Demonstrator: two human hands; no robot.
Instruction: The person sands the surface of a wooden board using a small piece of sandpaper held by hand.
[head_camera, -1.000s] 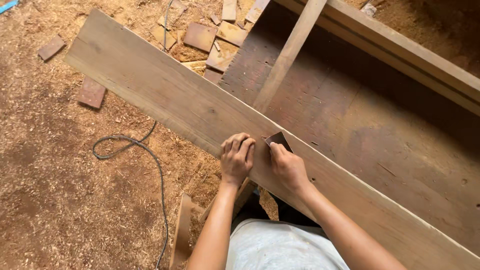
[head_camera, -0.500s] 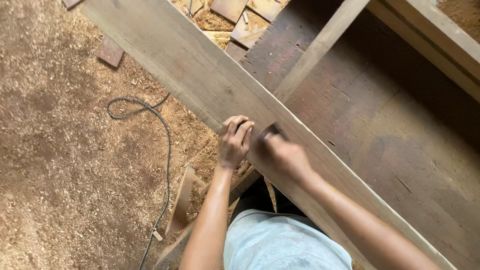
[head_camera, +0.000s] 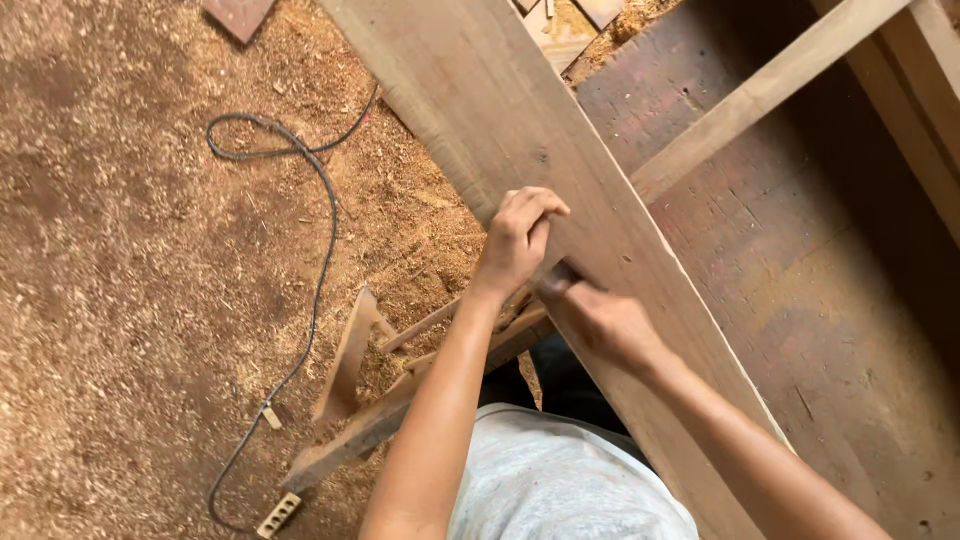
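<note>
Closest to the camera is the person's light grey shirt, with both bare forearms reaching up from it. Just past that, a rough wooden trestle pokes out from under the work, standing on a floor covered in sawdust.

The right hand lies flat-ish on the long plank, near its left edge, fingers closed down over a small dark block (only a sliver of it shows, so I can't tell what it's made of). The left hand is right beside it, touching the same spot, fingers curled and pressed on the plank's face just above the block. I can't say whether they actually grip the block or just rest against it.

The plank itself runs diagonally, from the bottom right up to the top middle, over a dark wooden frame with a paler crossbar sticking out from under the plank's right edge.

Off to the left, a black cable loops across the floor and ends in a small pale socket block. Farthest away, some wood offcuts lie in the sawdust by the plank's top end.
</note>
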